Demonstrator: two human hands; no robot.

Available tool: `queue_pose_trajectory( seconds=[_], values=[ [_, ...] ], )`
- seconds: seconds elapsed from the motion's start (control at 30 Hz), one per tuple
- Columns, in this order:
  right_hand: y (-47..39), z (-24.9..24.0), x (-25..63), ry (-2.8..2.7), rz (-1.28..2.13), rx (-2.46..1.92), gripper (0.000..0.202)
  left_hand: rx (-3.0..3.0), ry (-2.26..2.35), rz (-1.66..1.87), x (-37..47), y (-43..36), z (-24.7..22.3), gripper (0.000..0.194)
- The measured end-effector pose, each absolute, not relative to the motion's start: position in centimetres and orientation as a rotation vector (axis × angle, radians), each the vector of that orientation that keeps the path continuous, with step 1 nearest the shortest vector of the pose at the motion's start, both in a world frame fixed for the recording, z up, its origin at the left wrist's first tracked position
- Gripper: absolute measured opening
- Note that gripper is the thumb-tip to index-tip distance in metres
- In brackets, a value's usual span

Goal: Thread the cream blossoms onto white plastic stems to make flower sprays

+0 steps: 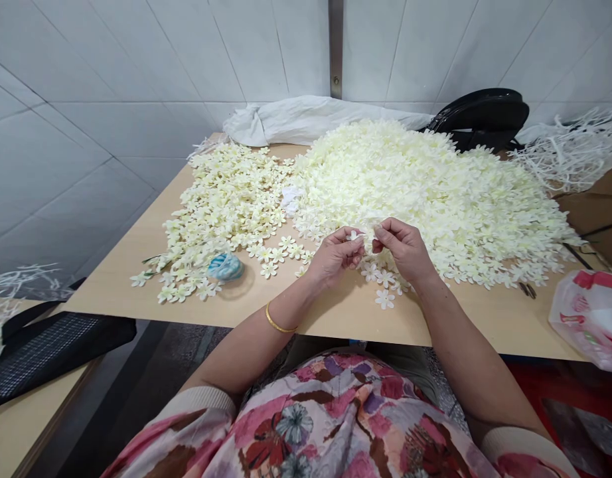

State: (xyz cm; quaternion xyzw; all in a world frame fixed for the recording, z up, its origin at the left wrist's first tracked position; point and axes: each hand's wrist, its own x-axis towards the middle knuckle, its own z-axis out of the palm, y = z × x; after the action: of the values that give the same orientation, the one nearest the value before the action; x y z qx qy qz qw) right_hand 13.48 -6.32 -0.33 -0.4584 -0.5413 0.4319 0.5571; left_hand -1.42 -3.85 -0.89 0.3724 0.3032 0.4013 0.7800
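My left hand (338, 255) is closed in a pinch on a small white artificial flower (354, 235) near the middle of the table. Close beside it, my right hand (403, 249) pinches another pale flower (370, 234) between thumb and fingertips. The two hands are a short gap apart, over the front edge of a large heap of cream artificial flowers (415, 179). Several loose white flowers (384, 299) lie on the table just below my hands. To the left spreads a second, lower pile of flowers (226, 199).
A blue-and-white roundish item (226, 266) sits by the left pile on the wooden table (336, 325). Behind the heap lie a white plastic bag (306, 118) and a black bag (480, 116). At right are white strands (579, 146) and a red-and-white plastic bag (592, 315).
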Motion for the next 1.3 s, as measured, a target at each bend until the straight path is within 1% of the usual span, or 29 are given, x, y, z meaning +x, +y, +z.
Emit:
queue_pose_trajectory(
  seconds=[0.3, 0.5, 0.57, 0.67, 0.73, 0.8, 0.87, 1.07, 1.3],
  values=[
    [-6.1, -0.5, 13.7, -1.175, 1.01, -1.074, 0.028, 0.874, 0.73, 0.861, -1.5, -3.8, -0.7, 0.029],
    [-5.9, -0.6, 13.9, -1.158, 0.932, -1.086, 0.023, 0.846, 0.719, 0.866, -1.5, -3.9, -0.4, 0.032],
    [-6.1, -0.6, 13.7, -1.217, 0.843, -1.152, 0.022, 0.826, 0.709, 0.841, -1.4, -4.0, -0.2, 0.035],
    [-6.5, -0.6, 13.3, -1.386, 0.567, -1.291, 0.02, 0.798, 0.718, 0.805, -1.4, -4.0, -0.2, 0.039],
    [-6.7, -0.6, 13.0, -1.516, 0.392, -1.333, 0.019, 0.797, 0.715, 0.803, -1.4, -3.9, -0.4, 0.038],
    [-6.8, -0.6, 12.7, -1.59, 0.337, -1.336, 0.02, 0.796, 0.711, 0.809, -1.3, -3.9, -0.6, 0.036],
    [-6.9, -0.4, 12.6, -1.587, 0.41, -1.334, 0.021, 0.781, 0.711, 0.804, -1.3, -3.8, -0.7, 0.032],
    [-7.0, 0.1, 13.0, -1.491, 0.767, -1.252, 0.029, 0.755, 0.645, 0.788, -1.4, -3.8, -0.5, 0.026],
    [-6.8, 0.0, 13.2, -1.421, 0.899, -1.156, 0.033, 0.769, 0.64, 0.789, -1.3, -3.8, -0.6, 0.029]
  ],
)
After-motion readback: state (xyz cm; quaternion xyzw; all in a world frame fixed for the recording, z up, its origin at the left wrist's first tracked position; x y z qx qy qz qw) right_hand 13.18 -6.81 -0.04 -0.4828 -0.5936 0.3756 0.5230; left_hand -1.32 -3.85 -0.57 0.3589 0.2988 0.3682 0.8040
